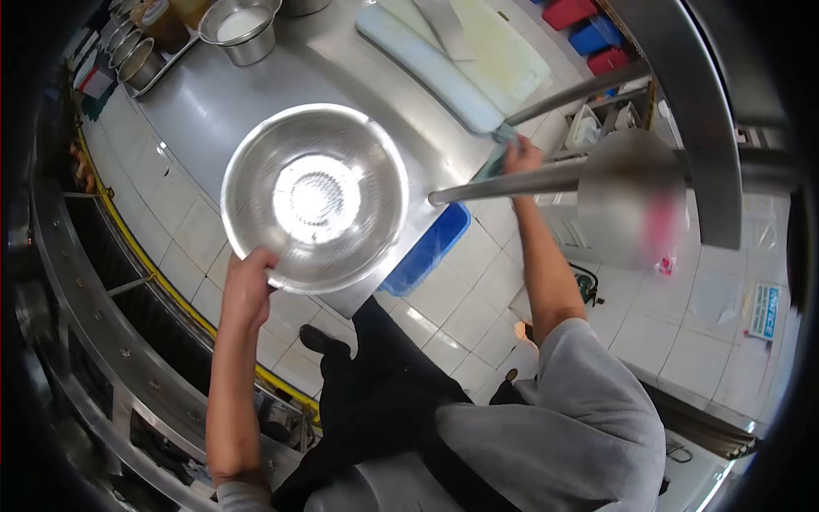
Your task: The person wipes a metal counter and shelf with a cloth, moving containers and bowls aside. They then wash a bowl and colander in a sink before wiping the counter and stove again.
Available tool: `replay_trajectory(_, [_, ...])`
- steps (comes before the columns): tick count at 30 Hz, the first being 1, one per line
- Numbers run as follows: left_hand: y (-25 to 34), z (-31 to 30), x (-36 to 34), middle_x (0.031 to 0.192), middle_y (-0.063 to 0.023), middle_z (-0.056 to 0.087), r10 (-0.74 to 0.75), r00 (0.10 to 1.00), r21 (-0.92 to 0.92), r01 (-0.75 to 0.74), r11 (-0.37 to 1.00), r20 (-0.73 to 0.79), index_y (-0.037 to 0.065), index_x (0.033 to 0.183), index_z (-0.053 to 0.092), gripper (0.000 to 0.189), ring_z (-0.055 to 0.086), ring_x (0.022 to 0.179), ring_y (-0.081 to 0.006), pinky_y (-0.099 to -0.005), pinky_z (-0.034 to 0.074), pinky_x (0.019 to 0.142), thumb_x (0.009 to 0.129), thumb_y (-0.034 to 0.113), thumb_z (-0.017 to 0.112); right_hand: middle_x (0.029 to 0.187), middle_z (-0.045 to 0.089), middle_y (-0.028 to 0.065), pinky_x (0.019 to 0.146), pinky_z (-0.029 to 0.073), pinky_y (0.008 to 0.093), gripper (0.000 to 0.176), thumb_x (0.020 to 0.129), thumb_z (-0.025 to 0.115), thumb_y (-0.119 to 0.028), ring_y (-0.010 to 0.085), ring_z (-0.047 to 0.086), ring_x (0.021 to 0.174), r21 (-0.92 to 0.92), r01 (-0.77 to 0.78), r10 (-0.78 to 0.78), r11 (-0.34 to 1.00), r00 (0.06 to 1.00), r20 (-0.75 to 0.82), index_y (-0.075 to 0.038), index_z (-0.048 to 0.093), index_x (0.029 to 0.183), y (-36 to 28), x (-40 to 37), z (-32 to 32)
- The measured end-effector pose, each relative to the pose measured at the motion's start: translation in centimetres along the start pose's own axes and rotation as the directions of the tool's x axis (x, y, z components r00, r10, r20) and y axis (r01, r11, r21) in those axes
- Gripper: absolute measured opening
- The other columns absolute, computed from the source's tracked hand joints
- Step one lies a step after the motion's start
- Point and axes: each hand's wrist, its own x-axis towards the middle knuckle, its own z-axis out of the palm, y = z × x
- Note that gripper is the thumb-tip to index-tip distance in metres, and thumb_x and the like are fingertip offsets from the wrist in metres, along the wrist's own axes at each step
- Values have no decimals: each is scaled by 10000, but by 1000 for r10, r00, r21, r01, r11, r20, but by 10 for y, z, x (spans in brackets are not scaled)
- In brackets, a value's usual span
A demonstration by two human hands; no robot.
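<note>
A large shiny metal colander (256, 162) with a perforated bottom is in the middle of the view, over the near end of the steel table. My left hand (249, 286) grips its near-left rim, thumb on the inside. Nothing is visible in the colander. Off to the right, my right hand (522, 156) is closed on a grey-green cloth (490, 166) at the table's right edge. Part of that cloth is hidden behind a metal post. Close to this hand lies the end of a long pale-blue roll (426, 68).
On the steel table (188, 111) stand a metal pot (247, 43) with white contents and a tray of containers (141, 64). A cutting board (503, 60) with a broad blade (445, 30) lies at the back. A metal post (512, 183) juts in from the right; a blue bin (426, 252) stands below.
</note>
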Motion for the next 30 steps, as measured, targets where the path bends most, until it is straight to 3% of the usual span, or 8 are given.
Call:
replay_trajectory(4, [22,67,21,1089,-106,632,-18,999,23,17,1000,47,-2,1350,486,543,652,893,-199,-356,564,707,826,113,569,1245,662,253,954,491,382,532,1011,582,-285,288,644,1121,281,-268,281,921,960,-6,76,515,1396,52,97,-17])
replay_trajectory(9, [22,99,56,1145,-125,631,2,994,63,-8,998,106,33,1405,438,597,659,949,-212,-367,576,720,840,167,576,1217,668,266,997,463,405,447,1012,546,-255,361,628,1159,76,102,-103,992,995,11,86,580,1300,99,166,37])
replay_trajectory(13, [17,139,75,1118,-134,642,40,994,-5,-39,999,106,13,1401,453,593,671,893,-215,-377,600,741,842,157,591,1372,593,239,1069,426,371,531,993,597,-224,300,549,1296,-31,113,-94,993,926,365,75,497,1420,68,118,-6])
replay_trajectory(17, [18,165,79,1215,-167,634,-2,957,-12,6,1000,292,32,1438,409,642,688,900,-237,-380,605,747,874,236,639,1341,618,259,1064,434,392,496,972,596,-204,346,592,1251,287,-77,-43,955,919,392,63,522,1384,32,-7,-23])
replay_trajectory(23, [-7,113,40,1366,-179,573,119,852,187,-245,951,509,49,1536,347,807,692,930,-215,-353,575,820,941,489,671,1142,686,112,1014,445,317,343,909,655,-86,196,605,1105,74,-460,21,885,198,980,20,660,1234,-118,-186,-93])
replay_trajectory(25, [-26,60,12,1342,-155,577,110,841,132,-210,969,530,46,1517,397,703,679,901,-191,-321,557,794,992,455,622,1189,669,111,1028,436,347,320,891,644,-30,208,587,1146,204,-521,-148,829,147,978,7,671,1208,-179,-204,-113])
replay_trajectory(28, [-75,-37,-40,1278,-108,589,134,889,121,-206,971,439,54,1507,437,624,663,914,-173,-309,532,796,1023,416,590,1287,624,157,1085,405,401,346,882,643,-9,304,542,1259,538,145,-548,831,380,745,-27,680,1226,-263,-191,-126])
replay_trajectory(30, [-106,-96,-86,1240,-81,590,75,939,128,-124,984,337,65,1516,434,622,651,948,-161,-309,517,812,1030,428,574,1363,590,196,1123,389,453,368,891,674,-52,381,506,1320,409,629,-726,661,398,562,-50,676,1259,-290,-172,-97])
